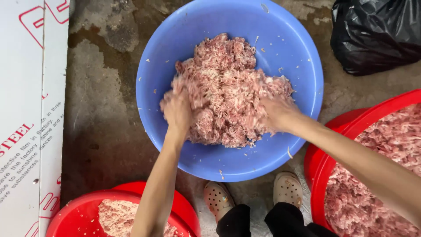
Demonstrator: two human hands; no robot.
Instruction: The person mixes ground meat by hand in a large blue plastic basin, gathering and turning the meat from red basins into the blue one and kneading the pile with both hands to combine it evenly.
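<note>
Both hands point(177, 109) point(277, 113) deep in minced meat point(228, 83), blue basin point(175, 44).

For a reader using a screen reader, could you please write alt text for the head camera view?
Seen from above, a person's left hand and right hand press into a mound of pink minced meat in a blue basin on a stained concrete floor. Red basins with more mince sit at the lower left and right, and a black plastic bag lies at the upper right.
</note>
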